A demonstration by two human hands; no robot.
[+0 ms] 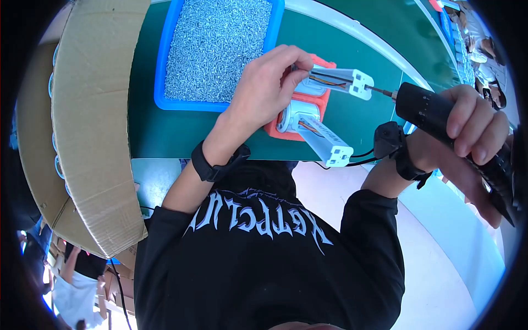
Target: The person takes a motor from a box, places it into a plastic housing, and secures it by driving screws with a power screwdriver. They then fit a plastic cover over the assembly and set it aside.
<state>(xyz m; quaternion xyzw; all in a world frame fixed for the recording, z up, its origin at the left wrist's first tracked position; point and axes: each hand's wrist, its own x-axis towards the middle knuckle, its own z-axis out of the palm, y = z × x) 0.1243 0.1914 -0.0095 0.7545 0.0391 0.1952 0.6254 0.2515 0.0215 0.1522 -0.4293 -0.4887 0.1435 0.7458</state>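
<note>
My black shirt [264, 269] fills the space closest to me, the sleeves ending near the elbows. My right elbow is out to the side, that forearm angling up and away, with a dark wristband [408, 164] and a small black device [389, 139] at the wrist. My left forearm slants inward from the lower left, a black wristband [215, 162] around it.

A white piece with coloured wires, the lower one [322, 144], sits in a red-orange holder [318, 101], its arm pointing toward me and to the right. Just beyond it, in the same holder on the green bench [151, 135], is the upper white piece [352, 83], its arm pointing right.

My left hand [278, 77] comes over with the wrist arched, thumb and forefinger pinching the upper piece beside its wires. My right hand [473, 124] is wrapped around a black power driver [426, 110], fingers curled over its body, holding it almost level. Its bit [382, 91] points left at that piece's end face; I can't tell whether it is seated.

Left of my left arm stands a cardboard box [99, 126]. Past my left hand lies a blue tray [160, 91] full of small metal screws [220, 49].
</note>
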